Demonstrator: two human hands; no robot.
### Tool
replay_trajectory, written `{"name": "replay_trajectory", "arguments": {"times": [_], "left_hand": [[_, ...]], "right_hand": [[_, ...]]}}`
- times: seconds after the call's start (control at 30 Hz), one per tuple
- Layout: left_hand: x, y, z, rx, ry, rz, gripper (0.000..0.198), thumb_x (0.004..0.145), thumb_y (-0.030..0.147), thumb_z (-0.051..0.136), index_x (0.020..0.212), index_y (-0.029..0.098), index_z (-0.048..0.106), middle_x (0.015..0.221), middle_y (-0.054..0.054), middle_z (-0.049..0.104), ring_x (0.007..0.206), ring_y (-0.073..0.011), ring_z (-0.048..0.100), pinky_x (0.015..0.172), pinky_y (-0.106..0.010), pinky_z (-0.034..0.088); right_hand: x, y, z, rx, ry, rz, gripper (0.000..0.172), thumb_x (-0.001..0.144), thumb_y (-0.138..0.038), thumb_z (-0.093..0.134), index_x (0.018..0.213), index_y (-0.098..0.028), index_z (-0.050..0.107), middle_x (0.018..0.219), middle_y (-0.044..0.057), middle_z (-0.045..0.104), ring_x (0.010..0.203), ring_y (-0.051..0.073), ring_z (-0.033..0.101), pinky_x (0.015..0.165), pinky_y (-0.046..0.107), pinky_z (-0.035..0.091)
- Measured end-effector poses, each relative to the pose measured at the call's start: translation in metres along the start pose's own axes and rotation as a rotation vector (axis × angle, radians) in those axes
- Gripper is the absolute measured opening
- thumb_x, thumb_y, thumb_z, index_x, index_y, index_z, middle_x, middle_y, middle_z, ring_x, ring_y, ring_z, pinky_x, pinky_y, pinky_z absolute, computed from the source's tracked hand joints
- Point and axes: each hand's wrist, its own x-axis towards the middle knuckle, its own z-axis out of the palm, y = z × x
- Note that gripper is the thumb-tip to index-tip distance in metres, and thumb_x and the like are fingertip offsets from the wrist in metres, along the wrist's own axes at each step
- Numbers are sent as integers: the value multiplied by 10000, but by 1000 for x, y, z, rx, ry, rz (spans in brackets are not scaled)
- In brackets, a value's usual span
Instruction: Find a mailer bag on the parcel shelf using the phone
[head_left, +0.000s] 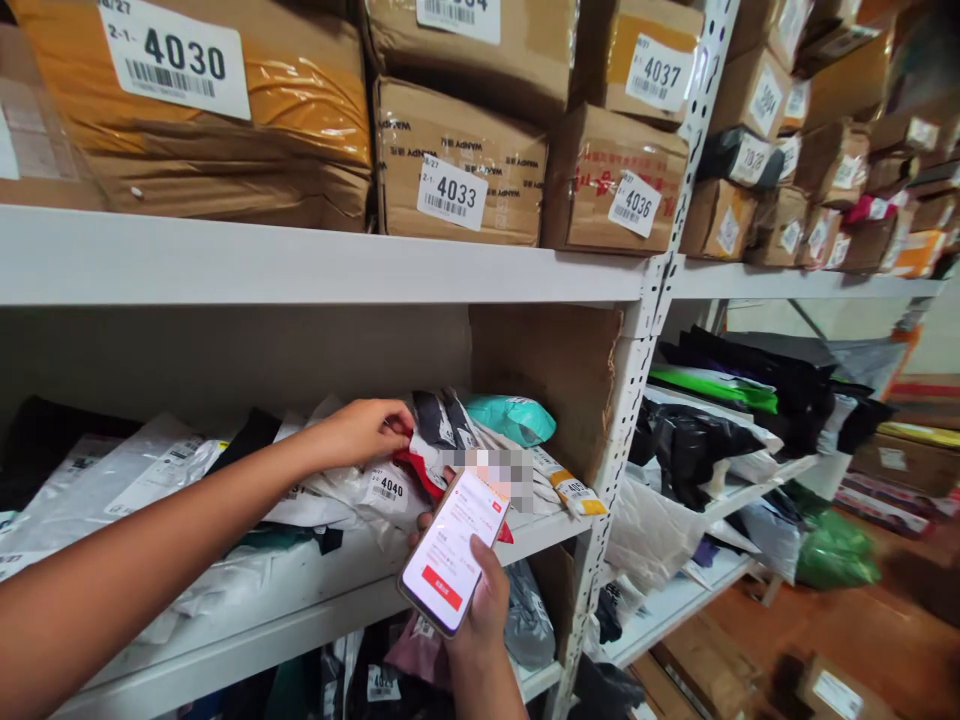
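Note:
My left hand (369, 432) reaches over the middle shelf with its fingers curled in a pinch at the edge of a plastic parcel bag (431, 420) in dark and white wrapping. Which layer the fingertips grip is partly hidden. A red bag (420, 468) lies just below them, beside a white bag labelled 4040 (388, 487). Closed around a smartphone (456, 550), my right hand (487, 590) holds it tilted in front of the shelf edge, thumb along its side. The lit screen shows text and a red button.
A teal bag (514, 418) and a yellow-white bag (576, 492) lie by a cardboard divider (544, 370). Numbered cartons (461, 150) fill the shelf above. A white perforated post (630, 420) stands right, with more parcels beyond and cartons (829, 690) on the floor.

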Motion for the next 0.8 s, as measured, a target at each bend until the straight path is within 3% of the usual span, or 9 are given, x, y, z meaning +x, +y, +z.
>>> {"name": "replay_trajectory", "arguments": {"times": [0.1, 0.2, 0.3, 0.37, 0.4, 0.47, 0.53, 0.67, 0.8], "left_hand": [[-6, -1, 1, 84, 4, -130, 319, 821, 247, 366, 867, 90, 639, 890, -169, 683, 843, -265, 647, 720, -333, 465], [-7, -3, 10, 87, -109, -156, 290, 798, 229, 388, 784, 104, 649, 677, -114, 678, 598, -208, 648, 561, -277, 467], [-3, 0, 16, 152, -52, -136, 321, 796, 298, 470, 981, 88, 627, 912, -165, 680, 786, -253, 664, 652, -313, 490], [1, 5, 18, 226, -2, -93, 336, 742, 296, 567, 1000, 90, 632, 1099, -213, 618, 988, -324, 608, 786, -381, 469], [3, 8, 20, 246, -13, -53, 307, 719, 272, 596, 978, 118, 649, 1123, -189, 616, 1021, -319, 592, 819, -378, 457], [5, 15, 24, 252, -103, 62, 256, 692, 258, 631, 940, 214, 680, 1051, -80, 673, 977, -252, 617, 817, -318, 457], [3, 23, 32, 267, -186, 167, 299, 646, 296, 689, 942, 256, 689, 1003, -39, 701, 965, -244, 621, 836, -313, 453], [-6, 40, 54, 341, -125, 211, 453, 668, 325, 692, 1040, 67, 658, 1089, -238, 639, 1060, -383, 553, 944, -487, 371], [-7, 50, 76, 279, -19, 227, 308, 755, 206, 581, 1003, 46, 667, 1077, -265, 627, 1057, -410, 546, 926, -552, 366]], "right_hand": [[2, -4, 2, 22, -49, -11, 473, 454, -352, 806, 870, -184, 654, 758, 102, 749, 627, 238, 691, 616, 352, 541], [3, -6, -1, 50, -100, -8, 418, 479, -371, 792, 838, -190, 679, 778, 96, 748, 647, 231, 691, 610, 335, 543], [5, -8, -5, 85, -167, -54, 407, 541, -381, 756, 902, -206, 688, 802, 67, 741, 691, 207, 681, 665, 331, 543], [6, -10, -6, 102, -164, -86, 423, 564, -380, 745, 952, -225, 684, 800, 40, 732, 725, 191, 670, 702, 320, 540], [6, -12, -6, 109, -153, -98, 421, 566, -378, 745, 957, -233, 685, 789, 29, 727, 732, 184, 666, 706, 310, 539], [6, -15, -4, 109, -153, -114, 408, 570, -385, 745, 947, -238, 694, 773, 25, 722, 730, 177, 659, 696, 295, 540], [4, -20, -1, 100, -198, -104, 404, 590, -387, 734, 965, -243, 693, 781, 30, 720, 729, 168, 650, 695, 285, 539], [2, -29, 2, 145, -272, -32, 454, 612, -347, 732, 1057, -296, 655, 896, 11, 711, 781, 132, 629, 736, 261, 523], [4, -34, 1, 179, -183, -35, 478, 572, -371, 755, 1034, -290, 661, 984, 19, 697, 745, 130, 616, 709, 282, 532]]}}
